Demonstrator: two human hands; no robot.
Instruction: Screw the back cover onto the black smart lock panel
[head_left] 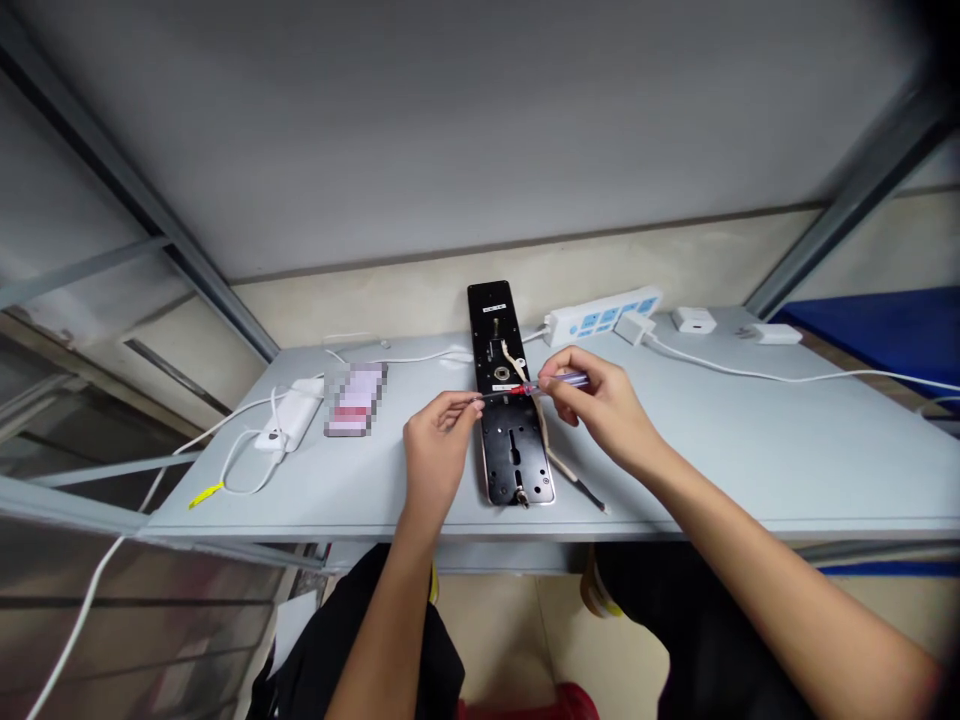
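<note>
A screwdriver (564,380) with a clear purplish handle and a red collar lies across my right hand (592,390), whose fingers are closed round the handle. Its thin shaft points left to my left hand (442,440), where thumb and fingertips pinch the tip end. Whether a screw sits at that tip is too small to tell. Below both hands, a long black panel (499,450), like the back plate of a door lock, lies lengthwise on the table. It has slots, holes and a round fitting. A pale sleeved cable (551,450) runs along its right side to a dark end.
The grey table (675,470) holds a white power strip (604,315) and white adapters (694,319) at the back right. A phone (356,400) and a white power brick (291,415) with cable lie left. Metal posts (825,200) flank the table.
</note>
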